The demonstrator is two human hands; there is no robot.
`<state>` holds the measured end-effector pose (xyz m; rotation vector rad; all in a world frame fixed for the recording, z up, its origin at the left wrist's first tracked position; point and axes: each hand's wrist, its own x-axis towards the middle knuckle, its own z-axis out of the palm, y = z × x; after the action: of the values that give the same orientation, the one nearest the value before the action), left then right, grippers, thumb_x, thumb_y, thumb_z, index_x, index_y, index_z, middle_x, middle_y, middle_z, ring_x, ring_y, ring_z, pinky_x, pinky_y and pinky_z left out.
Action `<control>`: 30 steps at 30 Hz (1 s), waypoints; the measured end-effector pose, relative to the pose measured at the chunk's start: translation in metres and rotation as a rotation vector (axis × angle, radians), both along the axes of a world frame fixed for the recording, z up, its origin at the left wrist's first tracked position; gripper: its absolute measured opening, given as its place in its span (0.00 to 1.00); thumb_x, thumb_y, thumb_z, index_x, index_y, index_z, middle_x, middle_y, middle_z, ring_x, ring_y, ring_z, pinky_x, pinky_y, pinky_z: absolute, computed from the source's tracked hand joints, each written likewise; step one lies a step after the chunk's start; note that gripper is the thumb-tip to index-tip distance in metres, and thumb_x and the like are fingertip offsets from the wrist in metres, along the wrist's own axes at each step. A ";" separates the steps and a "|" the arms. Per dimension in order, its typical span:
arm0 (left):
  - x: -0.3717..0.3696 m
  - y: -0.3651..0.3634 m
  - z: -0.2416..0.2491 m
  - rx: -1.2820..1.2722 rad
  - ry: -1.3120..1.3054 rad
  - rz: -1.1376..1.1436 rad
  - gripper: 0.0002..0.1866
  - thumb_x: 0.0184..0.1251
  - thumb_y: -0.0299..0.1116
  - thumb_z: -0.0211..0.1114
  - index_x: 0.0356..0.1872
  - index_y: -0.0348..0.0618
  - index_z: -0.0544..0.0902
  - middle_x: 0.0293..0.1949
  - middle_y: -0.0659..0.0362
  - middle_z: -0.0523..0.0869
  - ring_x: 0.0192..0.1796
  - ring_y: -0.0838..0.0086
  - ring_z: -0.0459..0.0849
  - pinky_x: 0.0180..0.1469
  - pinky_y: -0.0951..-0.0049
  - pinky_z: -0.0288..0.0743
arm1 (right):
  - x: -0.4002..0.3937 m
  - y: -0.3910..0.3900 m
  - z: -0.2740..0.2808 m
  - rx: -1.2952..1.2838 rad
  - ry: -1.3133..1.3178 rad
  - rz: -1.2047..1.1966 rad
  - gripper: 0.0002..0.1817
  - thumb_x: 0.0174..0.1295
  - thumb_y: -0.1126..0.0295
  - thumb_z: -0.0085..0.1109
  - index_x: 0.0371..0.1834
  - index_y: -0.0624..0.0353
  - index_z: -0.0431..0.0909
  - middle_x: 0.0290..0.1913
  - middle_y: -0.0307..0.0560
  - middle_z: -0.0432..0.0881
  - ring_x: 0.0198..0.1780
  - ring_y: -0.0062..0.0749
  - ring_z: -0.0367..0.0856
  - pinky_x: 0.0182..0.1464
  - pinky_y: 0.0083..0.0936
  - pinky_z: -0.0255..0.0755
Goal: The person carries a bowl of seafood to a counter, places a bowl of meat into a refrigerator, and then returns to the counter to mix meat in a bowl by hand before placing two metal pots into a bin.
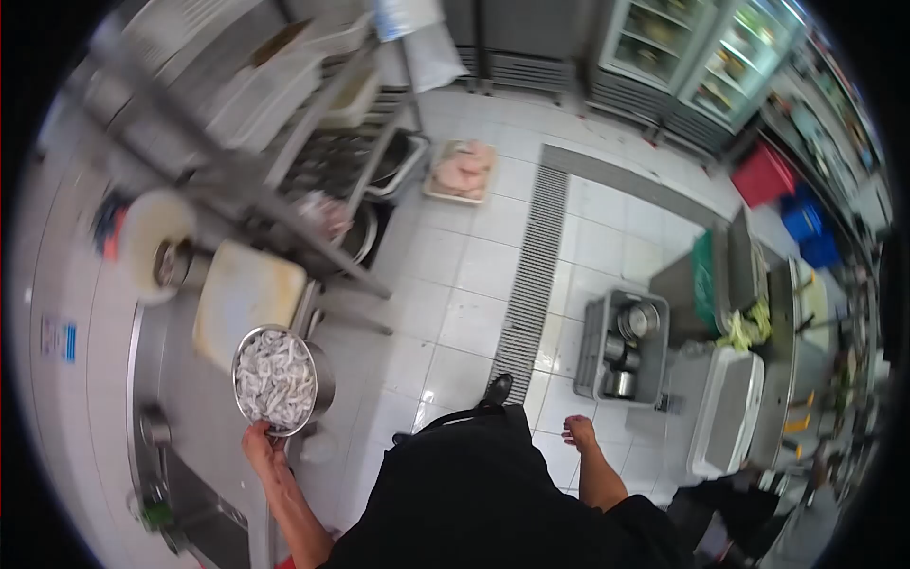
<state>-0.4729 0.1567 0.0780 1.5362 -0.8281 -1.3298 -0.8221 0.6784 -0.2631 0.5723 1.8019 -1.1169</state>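
My left hand [261, 450] is closed on the near rim of a round steel pot [325, 384]. Pale grey-white food pieces [275, 377] fill the pot almost to the brim; their exact kind is too blurred to tell. The pot is at the edge of the steel counter [190, 417], beside a stained cutting board [248, 296]. Away from any object, my right hand [576, 431] hangs over the tiled floor at my side, holding nothing, its fingers loosely bent and apart.
A grey crate [586, 351] with steel pots stands on the floor to the right. A tray of pale meat [461, 173] lies ahead, near a metal rack [332, 137]. A drain grate [531, 275] crosses the floor. Glass-door fridges [697, 57] stand at the back.
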 end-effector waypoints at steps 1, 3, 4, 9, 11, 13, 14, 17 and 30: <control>-0.024 0.000 -0.007 -0.004 -0.014 -0.058 0.08 0.52 0.23 0.57 0.35 0.34 0.76 0.30 0.54 0.81 0.30 0.66 0.84 0.30 0.62 0.85 | -0.009 0.010 -0.007 -0.010 0.010 -0.040 0.11 0.63 0.62 0.58 0.44 0.54 0.77 0.35 0.42 0.81 0.30 0.33 0.82 0.31 0.33 0.76; -0.064 -0.002 -0.032 0.073 0.013 -0.163 0.08 0.52 0.23 0.56 0.34 0.32 0.76 0.31 0.51 0.82 0.29 0.64 0.85 0.28 0.60 0.87 | -0.035 0.019 -0.021 -0.003 0.005 -0.047 0.10 0.63 0.62 0.58 0.42 0.54 0.78 0.34 0.41 0.81 0.30 0.32 0.82 0.31 0.32 0.76; -0.082 -0.006 -0.048 0.100 -0.009 -0.171 0.08 0.51 0.23 0.56 0.34 0.32 0.77 0.31 0.51 0.82 0.27 0.64 0.85 0.25 0.59 0.87 | -0.049 0.020 -0.026 -0.028 0.021 -0.048 0.10 0.62 0.62 0.58 0.41 0.54 0.78 0.34 0.41 0.81 0.30 0.31 0.82 0.30 0.32 0.76; -0.219 -0.055 -0.057 0.192 -0.061 -0.309 0.10 0.51 0.23 0.57 0.35 0.31 0.78 0.30 0.51 0.83 0.25 0.64 0.85 0.24 0.60 0.86 | -0.174 -0.056 0.034 0.063 0.164 0.162 0.13 0.59 0.63 0.61 0.41 0.58 0.79 0.31 0.43 0.83 0.29 0.30 0.83 0.30 0.29 0.77; -0.270 -0.047 -0.065 0.160 -0.060 -0.369 0.11 0.50 0.23 0.57 0.36 0.32 0.78 0.30 0.52 0.83 0.24 0.63 0.85 0.23 0.61 0.86 | -0.218 -0.061 0.034 0.084 0.351 0.305 0.13 0.58 0.65 0.63 0.42 0.59 0.78 0.29 0.43 0.83 0.27 0.29 0.82 0.29 0.27 0.76; -0.332 -0.069 -0.063 0.209 -0.104 -0.416 0.10 0.50 0.23 0.57 0.36 0.33 0.78 0.29 0.54 0.82 0.26 0.65 0.84 0.23 0.61 0.85 | -0.263 -0.091 0.054 -0.076 0.455 0.099 0.13 0.57 0.65 0.62 0.41 0.61 0.81 0.24 0.44 0.83 0.26 0.30 0.84 0.33 0.26 0.77; -0.368 -0.067 -0.065 0.182 -0.178 -0.429 0.09 0.50 0.23 0.57 0.35 0.34 0.78 0.28 0.56 0.81 0.26 0.67 0.83 0.23 0.63 0.83 | -0.286 -0.104 0.074 -0.145 0.363 0.032 0.14 0.60 0.63 0.61 0.43 0.60 0.80 0.27 0.42 0.83 0.27 0.28 0.82 0.32 0.26 0.76; -0.461 -0.078 -0.078 0.106 -0.280 -0.575 0.06 0.50 0.23 0.57 0.30 0.36 0.79 0.26 0.63 0.76 0.25 0.73 0.75 0.27 0.68 0.74 | -0.354 -0.136 0.107 -0.236 0.350 0.107 0.15 0.62 0.61 0.61 0.44 0.60 0.80 0.31 0.42 0.84 0.29 0.25 0.82 0.33 0.24 0.74; -0.972 -0.025 -0.056 0.179 0.004 -1.196 0.05 0.51 0.21 0.59 0.27 0.32 0.82 0.22 0.61 0.80 0.20 0.78 0.76 0.21 0.77 0.68 | -0.570 -0.121 0.168 -0.185 0.391 -0.426 0.13 0.66 0.60 0.60 0.39 0.60 0.81 0.31 0.37 0.82 0.32 0.20 0.80 0.36 0.19 0.74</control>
<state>-1.4453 0.1322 0.0223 1.1204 -1.7992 -2.2635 -1.3921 0.5574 -0.0953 0.6805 1.9211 -1.7671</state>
